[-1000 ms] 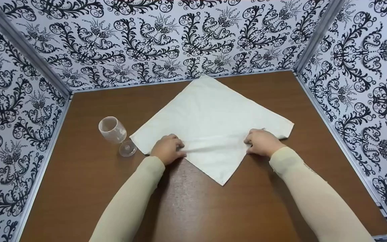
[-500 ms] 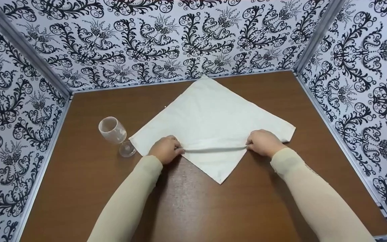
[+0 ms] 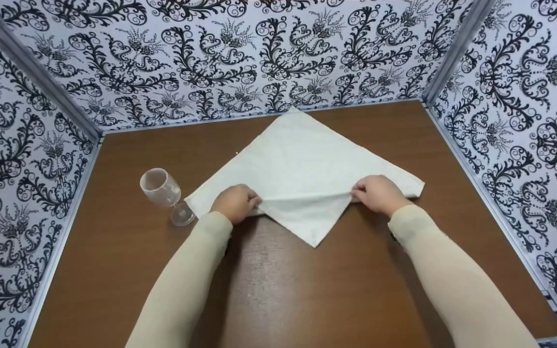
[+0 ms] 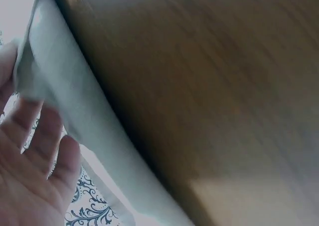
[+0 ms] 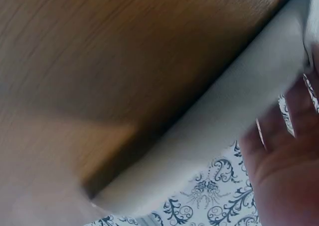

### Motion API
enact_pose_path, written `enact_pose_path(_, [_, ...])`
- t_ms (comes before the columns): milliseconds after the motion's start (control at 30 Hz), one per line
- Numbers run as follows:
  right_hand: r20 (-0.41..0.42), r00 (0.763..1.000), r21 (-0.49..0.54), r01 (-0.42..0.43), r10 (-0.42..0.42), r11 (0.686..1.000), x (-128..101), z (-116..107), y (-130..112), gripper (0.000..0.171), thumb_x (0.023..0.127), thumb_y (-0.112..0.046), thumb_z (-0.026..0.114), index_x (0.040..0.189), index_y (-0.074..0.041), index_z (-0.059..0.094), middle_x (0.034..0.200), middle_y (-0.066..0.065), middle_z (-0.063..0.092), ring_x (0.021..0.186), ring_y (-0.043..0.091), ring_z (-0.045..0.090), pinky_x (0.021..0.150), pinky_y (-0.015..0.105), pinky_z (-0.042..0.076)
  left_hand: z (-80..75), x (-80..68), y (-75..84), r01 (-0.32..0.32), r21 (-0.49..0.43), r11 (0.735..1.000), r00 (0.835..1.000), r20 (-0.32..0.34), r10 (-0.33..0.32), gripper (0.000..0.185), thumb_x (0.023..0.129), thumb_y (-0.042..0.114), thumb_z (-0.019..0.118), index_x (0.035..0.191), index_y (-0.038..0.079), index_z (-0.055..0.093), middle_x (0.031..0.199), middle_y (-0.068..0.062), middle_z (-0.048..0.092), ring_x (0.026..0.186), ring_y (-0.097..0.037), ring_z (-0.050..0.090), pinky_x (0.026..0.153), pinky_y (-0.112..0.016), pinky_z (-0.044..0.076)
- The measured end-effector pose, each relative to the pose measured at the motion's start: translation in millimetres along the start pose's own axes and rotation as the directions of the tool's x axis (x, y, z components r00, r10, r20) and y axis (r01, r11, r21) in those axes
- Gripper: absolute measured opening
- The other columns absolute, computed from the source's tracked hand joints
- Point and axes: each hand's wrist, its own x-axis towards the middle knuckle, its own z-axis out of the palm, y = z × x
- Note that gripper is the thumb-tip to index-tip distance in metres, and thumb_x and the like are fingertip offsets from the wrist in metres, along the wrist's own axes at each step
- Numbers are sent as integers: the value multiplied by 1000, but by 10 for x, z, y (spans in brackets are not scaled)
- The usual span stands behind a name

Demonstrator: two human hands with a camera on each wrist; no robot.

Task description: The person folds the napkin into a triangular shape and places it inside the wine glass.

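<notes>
A white cloth napkin (image 3: 302,164) lies as a diamond on the brown table (image 3: 307,299), its near corner pointing toward me. My left hand (image 3: 236,202) pinches its left near edge and my right hand (image 3: 377,193) pinches its right near edge, lifting a fold between them. The left wrist view shows the raised cloth edge (image 4: 75,101) beside my fingers (image 4: 45,151). In the right wrist view the cloth edge (image 5: 209,141) runs past my right hand (image 5: 284,171).
A clear stemmed glass (image 3: 165,193) stands at the left, close to the napkin's left corner and my left hand. Patterned black-and-white walls (image 3: 259,58) enclose the table on the left, back and right.
Both hands have pinched up a fold of the napkin and moved it away from me. The near corner has slid farther onto the table.
</notes>
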Motion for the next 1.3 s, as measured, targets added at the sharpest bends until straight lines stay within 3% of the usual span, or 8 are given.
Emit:
enact_pose_path(167, [-109,994,-73,20,-28,997,78,78,-43,22,103,-21,67,110,-6,81,108,15,77,105,37,70,99,54,54,45,87,49,10,90,996,996,-87,-2,24,105,30,66,110,14,82,111,-9,73,109,-32,70,100,-47,55])
enact_pose_path(267, [-142,986,-140,72,-92,988,92,132,-94,19,101,-16,68,112,-5,79,107,15,74,106,38,68,99,53,53,82,104,99,-9,131,991,993,-119,25,21,104,27,68,117,14,79,115,-9,69,111,-33,67,99,-49,55])
enact_pose_path(433, [-163,963,-224,176,-214,959,52,183,-153,13,96,-8,70,103,-9,81,99,11,69,96,35,61,91,50,50,140,56,175,-148,160,976,983,-88,164,13,102,19,70,111,19,80,112,-4,68,104,-26,67,92,-44,57])
enact_pose_path(533, [-131,962,-258,200,-239,945,14,189,-164,14,96,-8,71,102,-13,83,97,9,67,93,32,57,86,49,47,182,24,165,-222,166,961,974,-14,227,14,102,26,71,110,21,81,110,-3,70,102,-24,69,92,-43,57])
enact_pose_path(733, [-101,965,-163,223,-241,961,-33,207,-225,13,98,-7,71,106,-10,80,99,9,64,92,29,60,86,45,53,235,3,103,-215,166,962,975,85,204,45,92,44,82,130,21,76,128,-4,70,121,-27,67,107,-45,53])
enact_pose_path(900, [50,956,-124,294,-290,948,-37,233,-283,17,99,-4,66,107,-10,80,103,8,69,99,28,66,91,46,57,251,0,120,-229,209,951,973,83,216,38,95,39,79,129,23,77,126,-3,70,117,-27,67,104,-44,55])
enact_pose_path(1033, [159,950,-137,290,-268,947,-31,232,-290,30,91,3,66,116,-10,78,110,10,68,106,30,65,96,47,55,265,10,141,-219,213,952,976,58,212,31,98,38,75,125,24,80,121,-3,71,113,-26,68,101,-43,55])
enact_pose_path(1300, [150,951,-148,293,-271,945,-21,227,-284,27,88,-12,83,114,-11,80,111,9,71,109,32,64,100,49,52,246,9,162,-202,188,961,979,20,201,24,105,36,66,112,20,83,112,-5,73,107,-28,71,100,-45,56])
